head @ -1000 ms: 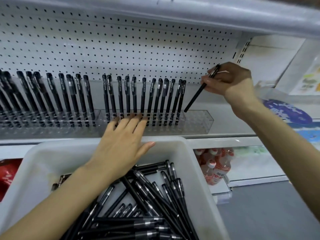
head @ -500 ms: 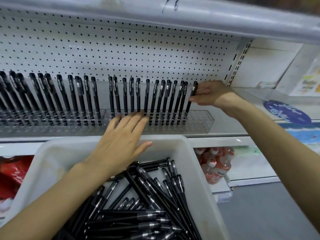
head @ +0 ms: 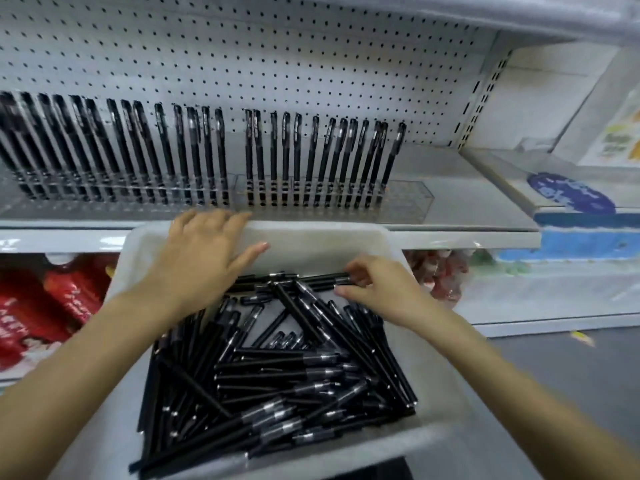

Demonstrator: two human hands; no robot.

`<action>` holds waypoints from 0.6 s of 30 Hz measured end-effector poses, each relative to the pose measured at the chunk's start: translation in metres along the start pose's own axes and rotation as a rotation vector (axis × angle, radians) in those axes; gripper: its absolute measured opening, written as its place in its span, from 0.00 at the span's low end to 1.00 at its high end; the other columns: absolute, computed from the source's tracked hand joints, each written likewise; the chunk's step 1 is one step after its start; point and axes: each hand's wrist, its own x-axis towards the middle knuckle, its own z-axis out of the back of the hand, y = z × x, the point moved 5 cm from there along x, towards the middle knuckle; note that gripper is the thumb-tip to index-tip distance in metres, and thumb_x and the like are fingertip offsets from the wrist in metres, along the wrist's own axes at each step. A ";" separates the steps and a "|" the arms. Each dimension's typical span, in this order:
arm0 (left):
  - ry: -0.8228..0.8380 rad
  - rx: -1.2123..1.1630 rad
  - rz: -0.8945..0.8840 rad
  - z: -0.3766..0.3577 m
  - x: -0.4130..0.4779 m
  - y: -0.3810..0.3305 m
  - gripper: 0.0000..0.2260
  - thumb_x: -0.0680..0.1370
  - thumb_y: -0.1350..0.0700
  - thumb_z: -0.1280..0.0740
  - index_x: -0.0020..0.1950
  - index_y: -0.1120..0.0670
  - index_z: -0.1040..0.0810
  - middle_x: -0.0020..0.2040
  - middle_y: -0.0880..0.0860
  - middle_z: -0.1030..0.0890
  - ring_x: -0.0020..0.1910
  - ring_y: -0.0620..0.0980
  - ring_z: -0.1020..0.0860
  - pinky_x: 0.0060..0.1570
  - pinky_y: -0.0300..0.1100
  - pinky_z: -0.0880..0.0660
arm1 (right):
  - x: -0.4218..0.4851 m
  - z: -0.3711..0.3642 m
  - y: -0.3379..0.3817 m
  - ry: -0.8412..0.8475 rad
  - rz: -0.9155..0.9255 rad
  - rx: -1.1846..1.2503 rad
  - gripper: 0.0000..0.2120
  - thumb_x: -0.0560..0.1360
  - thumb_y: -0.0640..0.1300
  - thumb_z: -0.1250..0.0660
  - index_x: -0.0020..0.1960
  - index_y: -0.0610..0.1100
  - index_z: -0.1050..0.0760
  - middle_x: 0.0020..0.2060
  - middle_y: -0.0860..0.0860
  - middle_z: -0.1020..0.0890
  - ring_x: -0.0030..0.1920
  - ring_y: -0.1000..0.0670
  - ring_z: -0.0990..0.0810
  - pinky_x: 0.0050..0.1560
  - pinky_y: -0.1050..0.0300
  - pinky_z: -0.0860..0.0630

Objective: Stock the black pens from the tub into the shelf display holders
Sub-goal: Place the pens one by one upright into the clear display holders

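Inside tub (head: 329, 245), right hand (head: 379, 289) grip blurred

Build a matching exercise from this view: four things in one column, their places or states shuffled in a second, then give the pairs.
Column one
1. left hand
2. right hand
3. rightmost standing pen
4. red packs

Column two
a. on the lower shelf, left of the white tub
b. standing in the clear holder
c. fingers straight, laid over the tub's far rim
d. pinching a loose pen in the tub

Pairs: 1-c, 2-d, 3-b, 4-a
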 end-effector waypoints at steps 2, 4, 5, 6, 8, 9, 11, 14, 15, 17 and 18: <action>0.018 0.003 0.011 -0.002 -0.008 0.008 0.39 0.72 0.31 0.63 0.75 0.52 0.38 0.69 0.53 0.30 0.70 0.53 0.36 0.71 0.50 0.50 | 0.004 -0.013 0.005 -0.031 0.032 -0.086 0.20 0.75 0.52 0.32 0.61 0.41 0.26 0.51 0.46 0.19 0.51 0.48 0.21 0.52 0.56 0.27; 0.013 -0.024 0.006 -0.001 -0.012 0.013 0.39 0.72 0.31 0.62 0.75 0.52 0.39 0.70 0.53 0.31 0.71 0.52 0.37 0.71 0.49 0.50 | 0.011 -0.025 0.009 -0.005 0.046 -0.013 0.17 0.74 0.52 0.31 0.55 0.40 0.22 0.44 0.47 0.18 0.46 0.48 0.20 0.49 0.53 0.24; 0.012 -0.038 0.002 0.000 -0.013 0.015 0.39 0.72 0.31 0.62 0.75 0.52 0.39 0.70 0.53 0.31 0.71 0.52 0.37 0.71 0.49 0.50 | 0.015 -0.030 0.011 0.015 0.045 0.048 0.15 0.73 0.51 0.30 0.52 0.40 0.20 0.40 0.47 0.18 0.43 0.49 0.20 0.48 0.53 0.23; 0.011 -0.050 -0.001 0.000 -0.013 0.016 0.39 0.72 0.31 0.62 0.75 0.52 0.39 0.70 0.53 0.31 0.71 0.52 0.37 0.71 0.49 0.49 | 0.020 -0.035 0.012 0.031 0.042 0.099 0.13 0.73 0.51 0.29 0.49 0.40 0.19 0.38 0.48 0.18 0.41 0.50 0.20 0.47 0.53 0.23; 0.003 -0.053 -0.005 0.000 -0.013 0.017 0.39 0.73 0.31 0.62 0.75 0.52 0.38 0.70 0.54 0.31 0.71 0.52 0.37 0.71 0.49 0.48 | 0.030 -0.043 0.012 0.028 0.024 0.176 0.09 0.71 0.49 0.27 0.43 0.42 0.18 0.36 0.49 0.18 0.39 0.52 0.21 0.45 0.56 0.25; 0.000 -0.050 -0.005 -0.001 -0.014 0.017 0.39 0.73 0.32 0.62 0.75 0.52 0.39 0.70 0.54 0.31 0.71 0.52 0.37 0.71 0.49 0.49 | 0.035 -0.046 0.011 0.014 0.007 0.208 0.07 0.70 0.49 0.26 0.39 0.45 0.19 0.34 0.50 0.19 0.38 0.53 0.22 0.43 0.58 0.26; 0.005 -0.054 -0.005 -0.004 -0.015 0.018 0.38 0.73 0.32 0.62 0.75 0.52 0.39 0.70 0.53 0.31 0.71 0.51 0.37 0.72 0.48 0.50 | 0.043 -0.051 0.008 -0.009 -0.014 0.234 0.09 0.67 0.49 0.24 0.35 0.50 0.23 0.29 0.55 0.23 0.33 0.57 0.26 0.41 0.61 0.30; 0.015 -0.063 -0.002 -0.005 -0.014 0.017 0.38 0.73 0.32 0.63 0.75 0.51 0.40 0.70 0.52 0.31 0.71 0.50 0.38 0.71 0.47 0.52 | 0.049 -0.055 0.002 -0.008 -0.019 0.262 0.09 0.67 0.47 0.23 0.35 0.50 0.23 0.28 0.56 0.24 0.31 0.59 0.27 0.39 0.62 0.31; 0.016 -0.067 -0.003 -0.004 -0.013 0.017 0.39 0.72 0.32 0.63 0.75 0.51 0.40 0.70 0.52 0.32 0.71 0.50 0.38 0.71 0.46 0.52 | 0.051 -0.055 0.000 -0.007 -0.014 0.280 0.07 0.68 0.46 0.24 0.35 0.49 0.22 0.29 0.55 0.22 0.32 0.59 0.26 0.40 0.62 0.31; 0.016 -0.079 -0.008 -0.003 -0.012 0.016 0.39 0.72 0.31 0.64 0.75 0.51 0.41 0.70 0.51 0.32 0.71 0.49 0.39 0.71 0.45 0.52 | 0.054 -0.054 -0.004 -0.010 0.004 0.284 0.04 0.71 0.43 0.27 0.39 0.44 0.19 0.32 0.51 0.20 0.35 0.56 0.24 0.42 0.60 0.28; 0.019 -0.085 -0.007 -0.001 -0.012 0.014 0.39 0.72 0.31 0.64 0.75 0.50 0.41 0.71 0.51 0.33 0.71 0.49 0.39 0.71 0.45 0.52 | 0.054 -0.052 -0.006 -0.010 0.007 0.276 0.04 0.73 0.42 0.28 0.40 0.42 0.19 0.33 0.50 0.20 0.36 0.55 0.24 0.43 0.60 0.28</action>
